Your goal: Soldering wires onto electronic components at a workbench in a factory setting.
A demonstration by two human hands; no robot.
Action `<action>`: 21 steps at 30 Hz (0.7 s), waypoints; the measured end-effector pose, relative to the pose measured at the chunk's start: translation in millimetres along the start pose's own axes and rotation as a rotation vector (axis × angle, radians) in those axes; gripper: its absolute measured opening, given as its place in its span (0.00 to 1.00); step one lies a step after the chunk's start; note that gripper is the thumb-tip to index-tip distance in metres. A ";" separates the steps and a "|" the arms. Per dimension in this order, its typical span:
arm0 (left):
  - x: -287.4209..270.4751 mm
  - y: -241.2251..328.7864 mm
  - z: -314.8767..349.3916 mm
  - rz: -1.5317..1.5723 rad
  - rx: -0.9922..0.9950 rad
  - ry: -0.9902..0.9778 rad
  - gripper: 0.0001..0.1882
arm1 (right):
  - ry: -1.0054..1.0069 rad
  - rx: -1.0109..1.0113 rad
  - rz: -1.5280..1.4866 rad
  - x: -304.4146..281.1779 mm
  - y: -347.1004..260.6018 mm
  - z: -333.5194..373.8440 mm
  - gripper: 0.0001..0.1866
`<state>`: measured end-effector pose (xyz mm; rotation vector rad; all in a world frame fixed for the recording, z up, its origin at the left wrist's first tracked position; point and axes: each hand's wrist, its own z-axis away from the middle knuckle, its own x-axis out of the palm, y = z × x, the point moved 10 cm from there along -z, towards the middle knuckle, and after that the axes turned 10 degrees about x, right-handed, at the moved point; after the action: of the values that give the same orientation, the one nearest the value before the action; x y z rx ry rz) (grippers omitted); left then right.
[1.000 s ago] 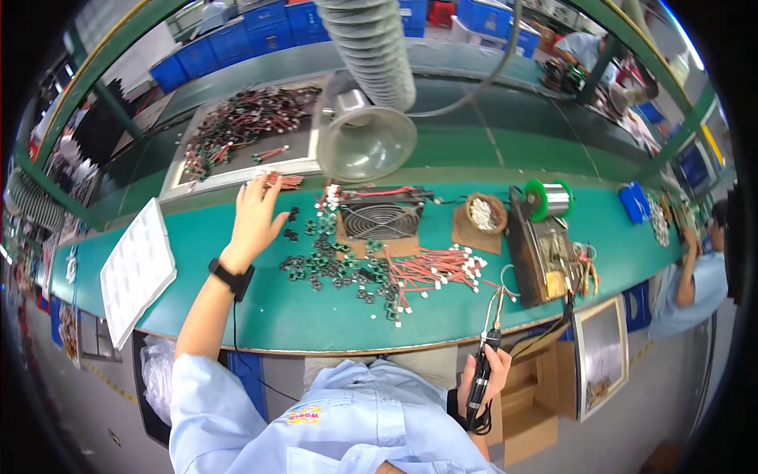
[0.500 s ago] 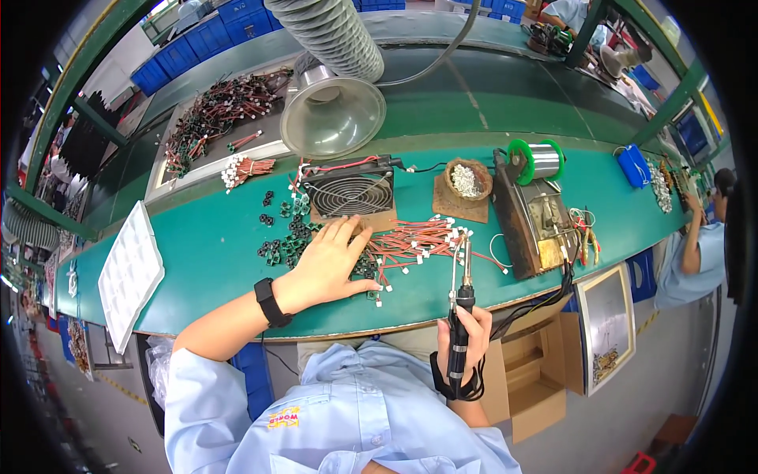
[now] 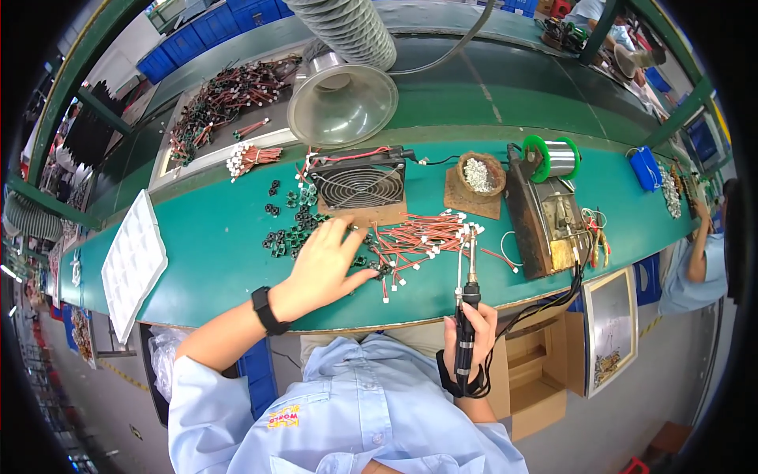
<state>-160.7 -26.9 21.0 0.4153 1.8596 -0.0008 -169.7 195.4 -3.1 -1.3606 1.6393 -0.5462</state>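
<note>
My left hand (image 3: 322, 265) is spread over the bench, its fingers over small green and black parts (image 3: 298, 231). Its thumb tip lies close to one dark part (image 3: 381, 269) at the edge of a heap of red wire leads with white connectors (image 3: 422, 235). My right hand (image 3: 474, 336) is wrapped around the black handle of a soldering iron (image 3: 466, 340). The iron stands nearly upright, tip up, beside the right end of the leads. A thin metal tube runs along its shaft.
A fan (image 3: 359, 188) stands behind my left hand, below a fume funnel (image 3: 343, 107). A bowl of white bits (image 3: 478, 175), a solder spool (image 3: 559, 158) and a metal stand (image 3: 545, 225) are at right. A white tray (image 3: 134, 265) lies left. Another person (image 3: 695, 265) sits far right.
The view has shifted slightly, moving the bench rightward in the picture. My left thumb has moved up a little toward the dark part. The right hand keeps its hold on the iron.
</note>
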 end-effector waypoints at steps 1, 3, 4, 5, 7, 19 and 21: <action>10.4 -2.2 -4.7 0.022 -0.045 -0.048 0.21 | -0.015 -0.003 -0.024 4.2 -2.2 -0.9 0.21; 25.8 -8.8 -7.5 0.063 -0.133 -0.146 0.18 | -0.010 -0.005 -0.025 7.0 -5.2 -0.3 0.21; 26.2 -9.8 -7.9 0.067 -0.133 -0.146 0.18 | 0.000 -0.006 -0.023 6.7 -5.9 0.2 0.21; 27.0 -9.8 -8.6 0.091 -0.124 -0.145 0.18 | 0.009 -0.007 -0.022 6.0 -6.1 0.6 0.21; 28.9 -9.8 -9.4 0.140 -0.109 -0.145 0.18 | 0.008 0.007 -0.012 4.4 -2.5 3.4 0.21; 4.8 -4.0 6.9 0.200 0.063 -0.045 0.16 | -0.126 0.014 -0.082 58.6 3.2 4.7 0.22; 11.5 -3.9 12.7 0.194 0.051 -0.076 0.16 | -0.132 -0.023 -0.067 76.2 -12.4 7.5 0.21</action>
<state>-153.1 -30.0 5.5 0.6214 1.7415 0.0670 -155.2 122.2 -24.2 -1.4420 1.5019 -0.4676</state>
